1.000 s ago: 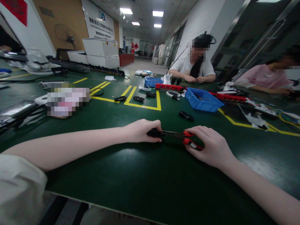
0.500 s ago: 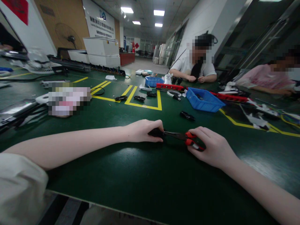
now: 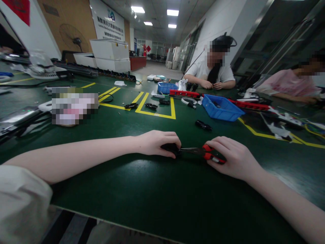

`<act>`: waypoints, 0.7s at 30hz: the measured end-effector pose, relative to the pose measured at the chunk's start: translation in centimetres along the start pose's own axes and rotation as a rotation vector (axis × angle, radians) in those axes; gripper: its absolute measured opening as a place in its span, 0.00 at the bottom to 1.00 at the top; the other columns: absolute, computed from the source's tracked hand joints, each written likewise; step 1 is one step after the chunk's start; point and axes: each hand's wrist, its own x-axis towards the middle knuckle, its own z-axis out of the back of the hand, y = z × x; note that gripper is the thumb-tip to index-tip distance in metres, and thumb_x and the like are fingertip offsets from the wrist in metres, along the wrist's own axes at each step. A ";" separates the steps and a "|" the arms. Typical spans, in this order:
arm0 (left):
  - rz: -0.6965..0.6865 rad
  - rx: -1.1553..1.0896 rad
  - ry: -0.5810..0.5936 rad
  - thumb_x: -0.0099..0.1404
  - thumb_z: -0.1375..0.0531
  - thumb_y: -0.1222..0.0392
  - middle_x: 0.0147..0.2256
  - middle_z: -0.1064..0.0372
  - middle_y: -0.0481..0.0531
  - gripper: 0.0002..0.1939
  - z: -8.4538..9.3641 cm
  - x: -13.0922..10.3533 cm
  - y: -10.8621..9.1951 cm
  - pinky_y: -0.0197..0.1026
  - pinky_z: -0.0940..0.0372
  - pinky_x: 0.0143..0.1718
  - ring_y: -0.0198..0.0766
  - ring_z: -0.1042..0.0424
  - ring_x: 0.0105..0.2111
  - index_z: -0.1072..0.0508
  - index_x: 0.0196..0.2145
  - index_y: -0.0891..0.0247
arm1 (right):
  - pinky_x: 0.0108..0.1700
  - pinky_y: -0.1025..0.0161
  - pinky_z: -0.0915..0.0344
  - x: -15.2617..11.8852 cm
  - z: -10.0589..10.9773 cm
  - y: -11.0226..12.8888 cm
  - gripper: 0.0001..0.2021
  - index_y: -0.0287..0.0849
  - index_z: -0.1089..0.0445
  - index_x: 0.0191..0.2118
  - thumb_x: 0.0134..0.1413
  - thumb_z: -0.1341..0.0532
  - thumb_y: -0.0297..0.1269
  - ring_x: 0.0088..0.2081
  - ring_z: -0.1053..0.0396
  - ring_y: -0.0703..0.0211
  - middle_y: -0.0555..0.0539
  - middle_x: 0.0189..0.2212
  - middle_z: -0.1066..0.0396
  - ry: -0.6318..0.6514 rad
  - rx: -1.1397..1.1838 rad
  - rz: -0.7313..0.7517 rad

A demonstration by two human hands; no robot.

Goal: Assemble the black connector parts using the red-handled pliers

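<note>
My left hand [image 3: 158,144] is closed around a small black part [image 3: 170,147], mostly covered by the fingers; its exact kind cannot be made out. In my right hand [image 3: 231,156] are red-and-black handled pliers [image 3: 209,154], gripped by the handles. Their metal jaws point left and reach the black part at my left fingertips. Whether the jaws clamp it is too small to tell. Beyond my right hand a similar-looking black piece [image 3: 203,125] lies on the green table [image 3: 152,196].
Several black pieces [image 3: 151,106] lie near yellow tape lines. A blue bin [image 3: 222,108] stands behind my right hand, a smaller blue bin [image 3: 167,88] farther back. Red strips [image 3: 184,94] lie beside them. Two people sit across on the right. A white device with cables [image 3: 22,117] lies left.
The pliers and my right hand have shifted slightly right. My left fingers have moved a little to the right and curl further over the black part.
</note>
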 end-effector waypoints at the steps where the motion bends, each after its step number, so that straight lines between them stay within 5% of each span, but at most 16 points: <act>1: -0.027 0.012 -0.018 0.68 0.36 0.56 0.51 0.31 0.56 0.13 0.0 0.0 0.1 0.42 0.33 0.46 0.43 0.28 0.48 0.29 0.49 0.60 | 0.35 0.57 0.28 0.0 0.0 0.0 0.12 0.39 0.33 0.46 0.56 0.39 0.34 0.35 0.27 0.52 0.40 0.37 0.26 0.003 0.003 -0.002; 7: -0.152 0.168 -0.111 0.68 0.36 0.58 0.53 0.30 0.60 0.15 -0.1 0.1 0.4 0.48 0.37 0.51 0.48 0.30 0.53 0.25 0.51 0.63 | 0.36 0.58 0.29 -0.1 0.2 -0.1 0.11 0.39 0.32 0.45 0.55 0.39 0.34 0.35 0.27 0.52 0.41 0.36 0.26 0.012 0.027 -0.018; 21: -0.156 0.110 -0.127 0.69 0.38 0.61 0.50 0.25 0.63 0.17 -0.4 0.4 0.9 0.49 0.32 0.51 0.45 0.25 0.48 0.25 0.55 0.65 | 0.32 0.59 0.30 0.2 1.0 0.9 0.12 0.41 0.32 0.44 0.54 0.39 0.37 0.34 0.26 0.53 0.43 0.36 0.25 0.153 0.073 -0.162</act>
